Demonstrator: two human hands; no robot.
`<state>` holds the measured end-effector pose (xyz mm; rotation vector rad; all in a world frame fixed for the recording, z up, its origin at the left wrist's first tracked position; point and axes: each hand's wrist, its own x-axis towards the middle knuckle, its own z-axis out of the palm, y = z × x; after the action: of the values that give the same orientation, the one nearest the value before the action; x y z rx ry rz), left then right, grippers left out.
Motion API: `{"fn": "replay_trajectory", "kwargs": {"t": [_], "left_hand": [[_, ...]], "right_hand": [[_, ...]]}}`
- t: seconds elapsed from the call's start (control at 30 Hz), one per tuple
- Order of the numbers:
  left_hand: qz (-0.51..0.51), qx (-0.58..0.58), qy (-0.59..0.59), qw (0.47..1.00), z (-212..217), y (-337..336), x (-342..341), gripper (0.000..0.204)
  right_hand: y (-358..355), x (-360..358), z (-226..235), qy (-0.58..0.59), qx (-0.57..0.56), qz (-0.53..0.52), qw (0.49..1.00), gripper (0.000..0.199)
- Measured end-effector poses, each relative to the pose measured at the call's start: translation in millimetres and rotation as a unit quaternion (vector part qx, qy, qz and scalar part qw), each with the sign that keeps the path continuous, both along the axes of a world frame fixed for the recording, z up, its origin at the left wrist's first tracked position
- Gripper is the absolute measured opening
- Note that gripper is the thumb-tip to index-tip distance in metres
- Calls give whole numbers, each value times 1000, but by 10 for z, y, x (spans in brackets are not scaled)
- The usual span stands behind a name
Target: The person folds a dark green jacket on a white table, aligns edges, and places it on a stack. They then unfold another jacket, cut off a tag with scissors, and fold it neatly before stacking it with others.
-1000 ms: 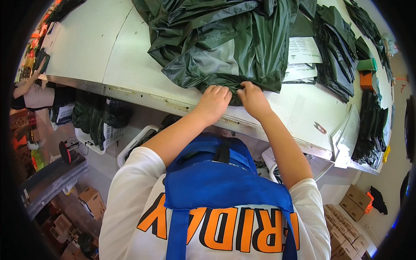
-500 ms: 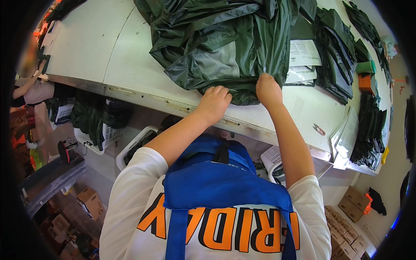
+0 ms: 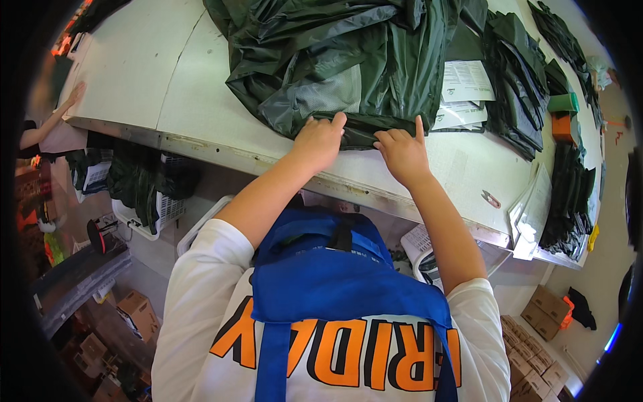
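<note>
While the dark green garment [image 3: 348, 60] lies ahead, 2 hands' fingers [image 3: 335, 124] press flat on its near hem.

Hidden and cut-off parts

The dark green garment [image 3: 348, 60] runs off the top edge of the frame; its lower hem is partly covered by the left hand [image 3: 318, 142] and right hand [image 3: 402, 153]. At the far left, another person's hand [image 3: 70, 99] is cut off by the dark rim. The print on the paper sheets [image 3: 465, 90] is too small to tell.

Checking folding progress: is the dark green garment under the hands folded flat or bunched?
Bunched. The dark green garment lies crumpled in loose folds on the table; left hand and right hand press its near edge.
</note>
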<state>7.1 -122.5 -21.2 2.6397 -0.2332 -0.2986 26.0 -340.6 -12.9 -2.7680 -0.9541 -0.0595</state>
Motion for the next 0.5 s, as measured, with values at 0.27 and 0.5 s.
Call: {"fn": "replay_trajectory", "kwargs": {"t": [0.27,0.5], "left_hand": [[-25,108,-35,993,48,201,-43,31],[-15,132,-36,991,195,256,-254,43]], "right_hand": [[135,55,34,-50,-40,-11,998,11],[138,77,8,-26,-43,-8,999,8]]}}
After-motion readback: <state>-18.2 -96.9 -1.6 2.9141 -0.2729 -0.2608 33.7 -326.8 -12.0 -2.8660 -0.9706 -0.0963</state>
